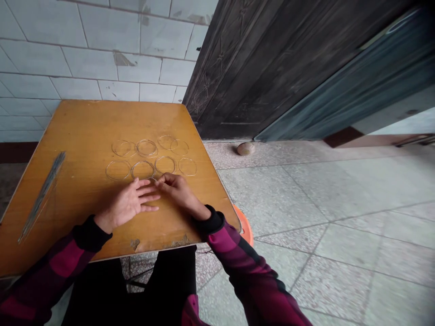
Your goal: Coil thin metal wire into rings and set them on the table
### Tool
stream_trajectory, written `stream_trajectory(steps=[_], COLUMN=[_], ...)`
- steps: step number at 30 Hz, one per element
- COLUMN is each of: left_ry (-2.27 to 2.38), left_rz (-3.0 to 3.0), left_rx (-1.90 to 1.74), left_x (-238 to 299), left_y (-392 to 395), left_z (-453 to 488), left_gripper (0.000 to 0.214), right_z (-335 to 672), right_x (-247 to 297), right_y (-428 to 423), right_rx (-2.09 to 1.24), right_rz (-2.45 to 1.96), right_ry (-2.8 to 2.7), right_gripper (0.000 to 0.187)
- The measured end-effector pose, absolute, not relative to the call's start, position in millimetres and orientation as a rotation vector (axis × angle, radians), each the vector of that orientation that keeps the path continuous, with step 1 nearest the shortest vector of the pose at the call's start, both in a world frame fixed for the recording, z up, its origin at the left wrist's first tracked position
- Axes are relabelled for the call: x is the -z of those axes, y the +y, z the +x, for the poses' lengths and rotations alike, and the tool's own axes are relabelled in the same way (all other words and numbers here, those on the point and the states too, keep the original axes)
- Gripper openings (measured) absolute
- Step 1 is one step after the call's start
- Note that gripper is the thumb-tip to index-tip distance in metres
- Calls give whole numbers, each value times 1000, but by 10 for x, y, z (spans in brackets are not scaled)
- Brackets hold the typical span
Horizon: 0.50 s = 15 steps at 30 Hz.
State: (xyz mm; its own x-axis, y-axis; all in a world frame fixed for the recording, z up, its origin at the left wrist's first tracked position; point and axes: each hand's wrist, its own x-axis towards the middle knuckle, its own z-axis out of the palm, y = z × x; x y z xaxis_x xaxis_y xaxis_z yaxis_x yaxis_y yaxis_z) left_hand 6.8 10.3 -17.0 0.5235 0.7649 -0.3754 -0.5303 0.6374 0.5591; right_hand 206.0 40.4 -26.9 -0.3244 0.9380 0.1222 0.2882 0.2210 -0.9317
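Observation:
Several thin wire rings [118,170] lie in two uneven rows on the wooden table [84,122], some of them overlapping. My right hand [176,191] is closed in a pinch on a thin wire [152,179], just below the front row of rings. Only a short curved piece of that wire shows; the hands hide the rest. Beside it, my left hand [127,203] is held palm up with its fingers spread, the fingertips close to the right hand. A bundle of straight grey wires [42,197] lies at the table's left side, apart from both hands.
The table's back edge stands near a white tiled wall [105,31]. A dark carved door [238,81] rises behind to the right. An orange stool [245,224] shows under the table's right corner, and a rounded stone [245,148] sits on the tiled floor.

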Motion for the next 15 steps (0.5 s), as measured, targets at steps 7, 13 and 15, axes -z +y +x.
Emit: stream_trajectory(steps=[7, 13, 15], left_ry=[663, 711, 713], left_rz=[377, 381, 391], left_rx=[-836, -954, -1013], left_x=[240, 296, 307], left_y=[105, 90, 86], left_z=[83, 104, 109], left_gripper=[25, 9, 6], right_z=[2073, 2138, 2155], right_x=[251, 313, 339], right_y=[405, 432, 449], right_rx=[-1487, -1671, -1705], right_rz=[-1110, -1042, -1036], right_ry=[-1617, -1374, -1315], right_gripper=[26, 32, 36])
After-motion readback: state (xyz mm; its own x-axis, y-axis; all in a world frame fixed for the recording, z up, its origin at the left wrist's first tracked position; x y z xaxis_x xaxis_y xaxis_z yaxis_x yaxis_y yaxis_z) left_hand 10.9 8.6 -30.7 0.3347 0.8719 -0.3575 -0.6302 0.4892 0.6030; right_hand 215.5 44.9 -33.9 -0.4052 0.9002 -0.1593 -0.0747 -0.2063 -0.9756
